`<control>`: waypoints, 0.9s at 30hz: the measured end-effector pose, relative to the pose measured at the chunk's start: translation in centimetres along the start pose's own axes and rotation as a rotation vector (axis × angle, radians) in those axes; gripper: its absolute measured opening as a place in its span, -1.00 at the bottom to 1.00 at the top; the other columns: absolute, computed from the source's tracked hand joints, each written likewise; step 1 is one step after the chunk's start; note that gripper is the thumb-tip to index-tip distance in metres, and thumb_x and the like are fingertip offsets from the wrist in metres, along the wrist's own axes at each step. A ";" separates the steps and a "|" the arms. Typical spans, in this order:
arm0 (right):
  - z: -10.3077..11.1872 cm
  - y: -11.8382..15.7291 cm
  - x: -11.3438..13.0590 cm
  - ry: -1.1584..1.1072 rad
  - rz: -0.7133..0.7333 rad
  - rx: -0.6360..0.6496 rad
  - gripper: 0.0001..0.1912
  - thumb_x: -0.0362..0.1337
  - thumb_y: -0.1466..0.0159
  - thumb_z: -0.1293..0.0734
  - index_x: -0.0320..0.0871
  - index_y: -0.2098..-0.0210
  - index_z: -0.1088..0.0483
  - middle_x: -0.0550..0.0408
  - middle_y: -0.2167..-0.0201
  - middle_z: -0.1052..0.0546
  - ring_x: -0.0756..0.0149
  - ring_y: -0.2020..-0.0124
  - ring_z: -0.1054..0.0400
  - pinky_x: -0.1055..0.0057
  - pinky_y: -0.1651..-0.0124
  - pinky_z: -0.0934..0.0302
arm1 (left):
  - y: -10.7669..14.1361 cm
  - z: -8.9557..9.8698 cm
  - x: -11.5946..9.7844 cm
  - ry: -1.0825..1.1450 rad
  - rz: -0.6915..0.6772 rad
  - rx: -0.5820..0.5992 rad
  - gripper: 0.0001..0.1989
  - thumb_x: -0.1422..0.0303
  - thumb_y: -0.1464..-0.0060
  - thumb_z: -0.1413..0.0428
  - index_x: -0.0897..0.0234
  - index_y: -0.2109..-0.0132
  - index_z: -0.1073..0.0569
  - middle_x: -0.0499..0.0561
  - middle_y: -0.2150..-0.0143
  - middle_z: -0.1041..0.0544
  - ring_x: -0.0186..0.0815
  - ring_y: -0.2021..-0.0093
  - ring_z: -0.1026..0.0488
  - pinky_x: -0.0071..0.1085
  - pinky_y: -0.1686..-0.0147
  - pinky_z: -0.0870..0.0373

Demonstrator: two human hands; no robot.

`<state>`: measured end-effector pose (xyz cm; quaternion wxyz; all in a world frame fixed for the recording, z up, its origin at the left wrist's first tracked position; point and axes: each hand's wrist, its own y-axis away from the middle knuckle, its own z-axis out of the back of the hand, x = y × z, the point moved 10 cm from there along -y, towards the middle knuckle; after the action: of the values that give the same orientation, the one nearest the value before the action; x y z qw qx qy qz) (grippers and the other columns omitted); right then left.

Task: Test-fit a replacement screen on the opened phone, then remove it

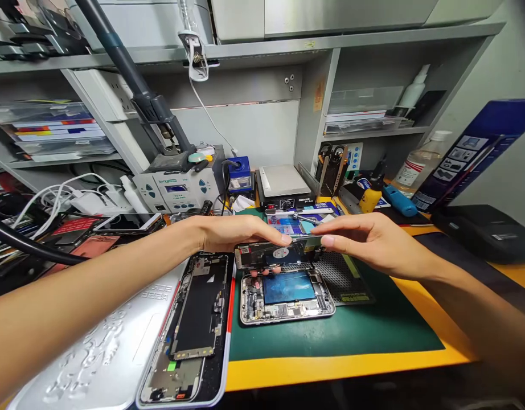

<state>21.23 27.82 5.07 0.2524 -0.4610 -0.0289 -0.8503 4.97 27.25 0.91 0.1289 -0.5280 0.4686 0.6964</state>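
A phone screen (262, 257), its dark back with a round white sticker turned toward me, is held tilted up over an opened phone. My left hand (245, 233) grips it along the upper edge with the thumb on top, and fingertips show beneath it. At its right end, the thumb and fingers of my right hand (369, 242) pinch the corner. Whether they hold the screen itself or a thin film on it, I cannot make out. Just below lies the opened phone body (288, 299), with a blue-covered battery and bare circuit boards showing.
A tray (224, 364) with another screen part (198, 307) lies left on the green mat (373, 336), beside a silver metal lid (104, 336). Behind are a perforated plate (343, 279), a heating plate (286, 182), a soldering station (177, 185) and bottles. Cables crowd the left.
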 end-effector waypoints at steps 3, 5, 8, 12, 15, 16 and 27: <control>0.9 0.8 -0.7 0.074 -0.062 -0.057 -0.37 0.08 -0.22 -0.50 -0.01 -0.21 -0.51 0.00 -0.05 -0.64 -0.04 0.02 -0.55 0.09 0.00 -0.48 | 1.6 0.9 -0.1 0.090 -0.011 -0.086 -0.72 0.19 -0.16 -0.21 0.31 0.18 -0.69 0.18 0.16 -0.71 -0.23 0.34 -0.62 -0.40 0.35 -0.55; 0.1 1.7 -1.0 0.211 -0.099 -0.001 -0.26 0.13 -0.14 -0.54 0.04 -0.25 -0.47 0.00 -0.10 -0.61 -0.12 -0.02 -0.52 0.01 -0.03 -0.47 | 3.2 2.0 -0.2 0.141 -0.038 -0.174 -0.69 0.18 -0.15 -0.22 0.35 0.17 -0.69 0.21 0.21 -0.71 -0.27 0.40 -0.61 -0.48 0.45 -0.53; -3.5 2.4 0.3 0.414 -0.014 0.171 -0.13 0.21 -0.11 -0.52 0.03 -0.33 -0.38 -0.04 -0.23 -0.51 -0.17 -0.16 -0.43 -0.04 -0.20 -0.35 | 5.5 3.8 -0.7 0.214 -0.118 -0.303 -0.71 0.22 -0.13 -0.23 0.38 0.19 -0.68 0.21 0.26 -0.71 -0.24 0.39 -0.62 -0.44 0.46 -0.59; -8.9 2.2 2.4 0.563 0.134 0.373 -0.12 0.13 -0.16 -0.50 -0.11 -0.36 -0.32 -0.20 -0.11 -0.53 -0.15 -0.06 -0.45 0.05 -0.05 -0.38 | 7.4 4.9 -0.8 0.301 -0.200 -0.414 -0.72 0.24 -0.15 -0.21 0.40 0.18 -0.68 0.22 0.26 -0.71 -0.20 0.38 -0.62 -0.35 0.42 -0.63; -10.7 1.5 3.3 0.614 0.160 0.419 -0.30 -0.05 -0.13 -0.50 -0.07 -0.24 -0.44 -0.14 0.02 -0.58 -0.07 0.06 -0.48 0.18 0.07 -0.36 | 8.2 4.7 -0.3 0.350 -0.211 -0.432 -0.68 0.23 -0.17 -0.19 0.43 0.18 -0.67 0.25 0.25 -0.70 -0.19 0.38 -0.62 -0.34 0.41 -0.63; -10.9 1.3 3.6 0.632 0.157 0.421 -0.34 -0.08 -0.11 -0.50 -0.05 -0.20 -0.47 -0.11 0.04 -0.58 -0.04 0.08 -0.49 0.21 0.09 -0.35 | 8.5 4.5 0.0 0.361 -0.211 -0.429 -0.68 0.23 -0.17 -0.18 0.45 0.18 -0.67 0.27 0.25 -0.70 -0.18 0.37 -0.62 -0.34 0.41 -0.63; -4.8 3.1 0.6 0.936 -0.360 0.134 -0.48 0.07 -0.31 -0.39 -0.23 -0.03 -0.43 -0.02 0.30 -0.56 0.17 0.37 -0.45 0.28 0.35 -0.33 | 11.1 4.3 1.2 0.389 -0.260 -0.408 -0.72 0.23 -0.11 -0.27 0.41 0.20 -0.64 0.23 0.30 -0.68 -0.19 0.38 -0.60 -0.33 0.42 -0.62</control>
<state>18.65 23.51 2.25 0.1169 -0.0009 -0.0462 -0.9921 -5.63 24.43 5.61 0.0164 -0.7218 0.2637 0.6397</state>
